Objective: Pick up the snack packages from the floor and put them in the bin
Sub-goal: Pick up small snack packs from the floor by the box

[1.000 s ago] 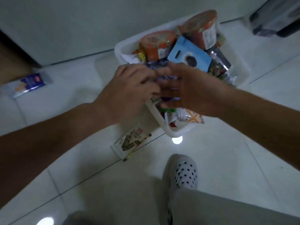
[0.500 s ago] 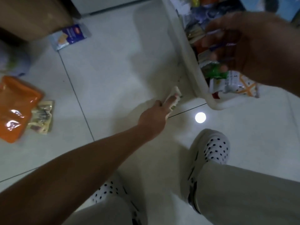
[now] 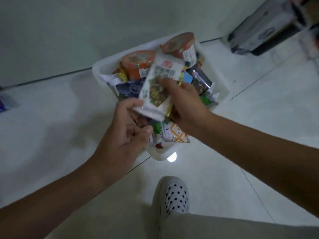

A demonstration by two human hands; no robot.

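Observation:
A white plastic bin (image 3: 97, 70) stands on the tiled floor, heaped with snack packs and two orange cup-noodle tubs (image 3: 138, 62). Above the heap is a white-and-green seaweed snack packet (image 3: 158, 83). My right hand (image 3: 186, 104) grips the packet's right side, thumb on its front. My left hand (image 3: 124, 133) pinches the packet's lower left corner with its fingertips, the other fingers curled. A white-and-orange patterned pack (image 3: 174, 137) hangs over the bin's near rim.
A blue-and-white snack pack (image 3: 4, 104) lies on the floor at the far left edge. A dark appliance (image 3: 262, 31) stands at the back right. A white wall runs behind the bin. My polka-dot shoe (image 3: 174, 195) is on the tiles below the bin.
My left hand took the seaweed packet from the floor beside the bin and lifted it over the bin. My right hand now grips it too. The view swung back to the bin.

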